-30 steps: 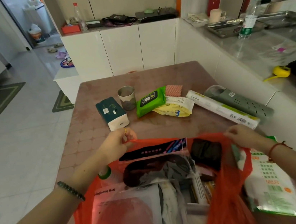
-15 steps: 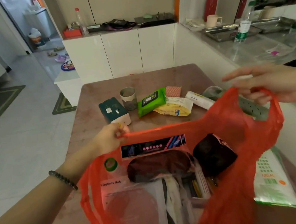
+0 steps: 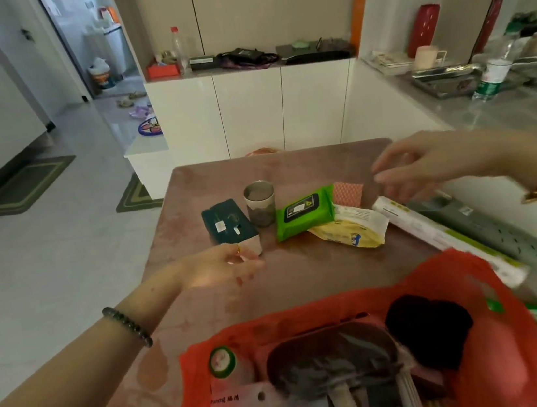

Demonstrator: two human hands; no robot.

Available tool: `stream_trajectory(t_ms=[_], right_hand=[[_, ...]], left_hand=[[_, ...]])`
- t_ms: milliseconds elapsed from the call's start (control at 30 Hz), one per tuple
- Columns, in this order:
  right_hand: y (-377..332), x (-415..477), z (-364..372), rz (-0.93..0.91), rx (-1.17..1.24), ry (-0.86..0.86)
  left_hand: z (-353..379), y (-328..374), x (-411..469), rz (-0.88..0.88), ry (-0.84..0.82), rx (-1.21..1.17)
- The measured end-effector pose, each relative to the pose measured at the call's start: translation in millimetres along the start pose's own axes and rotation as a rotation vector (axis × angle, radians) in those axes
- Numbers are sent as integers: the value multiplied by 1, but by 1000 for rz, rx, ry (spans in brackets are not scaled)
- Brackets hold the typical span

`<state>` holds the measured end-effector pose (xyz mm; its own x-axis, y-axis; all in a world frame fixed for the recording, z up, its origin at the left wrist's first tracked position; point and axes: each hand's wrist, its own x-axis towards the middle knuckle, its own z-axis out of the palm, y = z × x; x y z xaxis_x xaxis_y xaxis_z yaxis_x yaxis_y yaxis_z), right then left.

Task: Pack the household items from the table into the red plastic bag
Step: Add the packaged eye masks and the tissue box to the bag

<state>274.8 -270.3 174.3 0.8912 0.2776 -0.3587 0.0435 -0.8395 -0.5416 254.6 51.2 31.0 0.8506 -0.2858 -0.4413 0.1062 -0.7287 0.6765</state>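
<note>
Bare table between red plastic bag and the item row. Beyond, crowded: dark green box, metal cup, green wipes pack, yellow pack close together. Right side barred by long white box beside grey power strip.

A pinkish-brown table stood on pale glossy floor tiles. Behind the table ran white cabinets under beige wall panels. Left of the table lay two green mats, with a bright doorway beyond. Right of the table stretched a grey counter bearing a red vase.
</note>
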Motion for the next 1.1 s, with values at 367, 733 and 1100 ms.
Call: stream_trajectory(t_ms=[367, 733, 1100], right_hand=[[-60, 201, 211, 13, 448, -78], [-47, 205, 240, 253, 891, 5], [5, -17, 129, -248, 458, 20]], left_hand=[[5, -46, 101, -397, 502, -863], [14, -72, 76, -419, 310, -983], [32, 50, -73, -18, 223, -1108]])
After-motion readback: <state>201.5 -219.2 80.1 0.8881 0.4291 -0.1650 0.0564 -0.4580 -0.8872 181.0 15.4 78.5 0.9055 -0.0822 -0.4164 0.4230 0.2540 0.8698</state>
